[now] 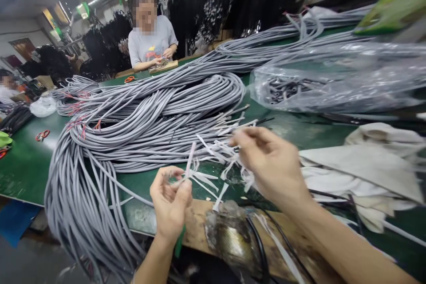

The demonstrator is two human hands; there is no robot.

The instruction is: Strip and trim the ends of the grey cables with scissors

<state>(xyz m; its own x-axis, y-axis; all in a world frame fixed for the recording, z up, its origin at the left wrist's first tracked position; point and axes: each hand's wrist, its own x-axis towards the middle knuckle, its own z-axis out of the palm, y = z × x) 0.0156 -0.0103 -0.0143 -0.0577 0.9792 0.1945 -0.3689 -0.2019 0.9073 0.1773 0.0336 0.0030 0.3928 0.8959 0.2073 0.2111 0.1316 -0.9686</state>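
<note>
My left hand (173,199) is closed near the front edge of the bench, thumb against fingers. A grey cable (138,197) runs into it from the left, and a pale end (191,159) sticks up between thumb and forefinger. To the right and higher, my right hand (271,159) has its fingers pinched together, slightly blurred. Whatever lies between those fingertips is too small to tell. White strips (222,155) are scattered on the bench between and under the hands. Beyond them stretches a large bundle of grey cables (159,111), some ends showing red wires.
A wooden board (196,226) at the front edge bears a glassy, brownish lump (229,233). White cloths (362,164) and a clear plastic bag (299,88) of dark parts lie right. Orange-handled scissors (42,135) rest left. A co-worker (151,40) sits across the green bench (20,173).
</note>
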